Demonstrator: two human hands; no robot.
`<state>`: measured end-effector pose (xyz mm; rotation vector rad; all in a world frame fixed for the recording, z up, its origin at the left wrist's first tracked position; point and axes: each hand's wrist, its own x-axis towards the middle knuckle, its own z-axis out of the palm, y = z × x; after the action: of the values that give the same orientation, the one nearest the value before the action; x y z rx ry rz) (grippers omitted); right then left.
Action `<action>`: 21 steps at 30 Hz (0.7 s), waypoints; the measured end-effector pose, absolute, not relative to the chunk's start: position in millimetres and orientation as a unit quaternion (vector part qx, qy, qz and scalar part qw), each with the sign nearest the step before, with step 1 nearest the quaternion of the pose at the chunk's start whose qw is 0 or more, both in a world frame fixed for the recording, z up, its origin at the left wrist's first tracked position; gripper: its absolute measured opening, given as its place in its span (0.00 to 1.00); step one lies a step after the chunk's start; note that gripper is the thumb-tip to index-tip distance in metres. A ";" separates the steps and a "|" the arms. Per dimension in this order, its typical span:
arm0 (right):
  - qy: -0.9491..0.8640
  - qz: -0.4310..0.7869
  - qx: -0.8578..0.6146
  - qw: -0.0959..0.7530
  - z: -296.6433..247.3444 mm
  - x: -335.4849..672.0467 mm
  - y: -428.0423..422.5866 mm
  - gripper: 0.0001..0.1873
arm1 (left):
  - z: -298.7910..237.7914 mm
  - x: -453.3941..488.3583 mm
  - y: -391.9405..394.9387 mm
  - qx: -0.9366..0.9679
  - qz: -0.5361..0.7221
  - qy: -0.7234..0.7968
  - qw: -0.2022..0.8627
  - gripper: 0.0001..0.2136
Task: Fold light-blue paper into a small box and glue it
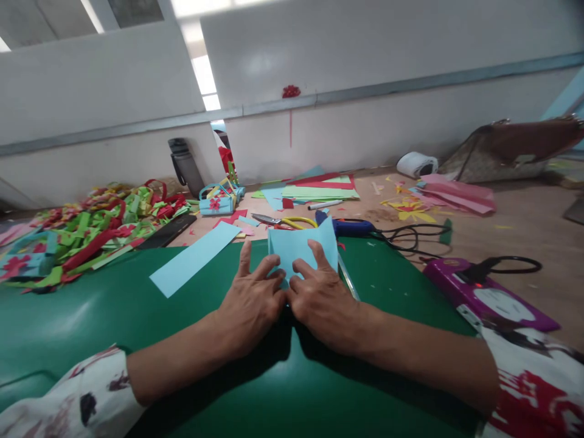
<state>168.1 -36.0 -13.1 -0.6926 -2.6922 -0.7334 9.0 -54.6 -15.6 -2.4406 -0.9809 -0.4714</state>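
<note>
My left hand (250, 299) and my right hand (321, 293) lie side by side on a green mat (137, 340), fingers pressed down on a light blue sheet of paper (298, 244). The sheet's far edge stands up, partly folded. Both hands' fingertips pinch or press its near part; the near edge is hidden under them. A light blue paper strip (194, 258) lies on the mat to the left of my left hand. A metal ruler (348, 277) pokes out beside my right hand.
Yellow-handled scissors (285, 221) and a blue glue gun (349, 227) with a black cable lie beyond the sheet. A heap of green and red paper strips (91, 228) sits left, small blue paper baskets (216, 201) behind. Stacked coloured paper (319, 187), a purple device (488, 295), a tape roll (416, 164).
</note>
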 end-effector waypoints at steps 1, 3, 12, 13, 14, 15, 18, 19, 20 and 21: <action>-0.926 -0.258 -0.241 0.132 -12.9 168.4 -36.1 0.11 | -15.4 9.0 -54.6 -0.890 -0.162 -0.353 0.240 0.09; -0.924 -0.264 -0.246 0.125 -12.2 171.3 -36.5 0.11 | -14.8 8.2 -55.0 -0.894 -0.137 -0.347 0.249 0.10; -0.921 -0.263 -0.272 0.090 -4.5 191.1 -34.6 0.09 | -7.9 -2.0 -55.8 -0.907 -0.062 -0.320 0.265 0.09; -0.921 -0.265 -0.273 0.087 -3.9 191.5 -33.8 0.09 | -7.9 -3.3 -55.2 -0.907 -0.058 -0.318 0.269 0.09; -0.921 -0.266 -0.272 0.084 -3.5 191.5 -33.1 0.08 | -8.1 -4.3 -54.6 -0.908 -0.053 -0.315 0.271 0.10; -0.922 -0.266 -0.269 0.081 -3.3 191.2 -32.4 0.08 | -8.3 -5.1 -54.1 -0.909 -0.047 -0.313 0.272 0.10; -0.927 -0.260 -0.260 0.069 -3.1 190.1 -31.0 0.09 | -8.7 -5.5 -53.4 -0.908 -0.032 -0.312 0.278 0.10; -0.928 -0.259 -0.259 0.065 -2.9 189.8 -30.8 0.09 | -8.5 -5.3 -53.3 -0.907 -0.027 -0.313 0.280 0.10; -0.929 -0.257 -0.259 0.061 -2.7 189.5 -30.6 0.10 | -8.2 -5.2 -53.2 -0.906 -0.025 -0.315 0.280 0.09; -0.929 -0.257 -0.259 0.058 -2.3 189.4 -30.5 0.10 | -7.9 -5.3 -53.0 -0.907 -0.025 -0.315 0.280 0.09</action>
<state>189.4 -30.5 -2.3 -0.7865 -2.8164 -0.7794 -5.3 -53.0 -7.9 -2.4310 -0.8441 -0.0677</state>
